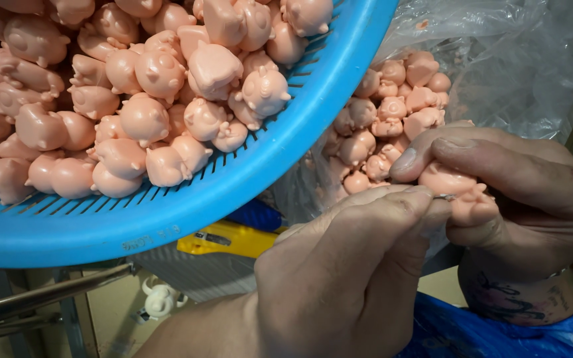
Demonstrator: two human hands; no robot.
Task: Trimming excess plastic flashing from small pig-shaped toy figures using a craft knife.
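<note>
My right hand [525,199] grips a pink pig figurine [462,193] between thumb and fingers. My left hand [346,265] is closed on a small thin metal tool [443,197], whose tip touches the figurine. Both hands meet at the right of the view, just below a clear plastic bag [512,59] that holds several more pink figurines [392,119]. A blue slotted plastic basket [247,192], heaped with the same pink figurines [160,99], fills the upper left.
A yellow tool [223,240] and a blue object [256,215] lie under the basket's rim. A white figurine [157,299] sits lower down by metal bars [41,298]. Blue plastic sheet [499,335] lies at the bottom right.
</note>
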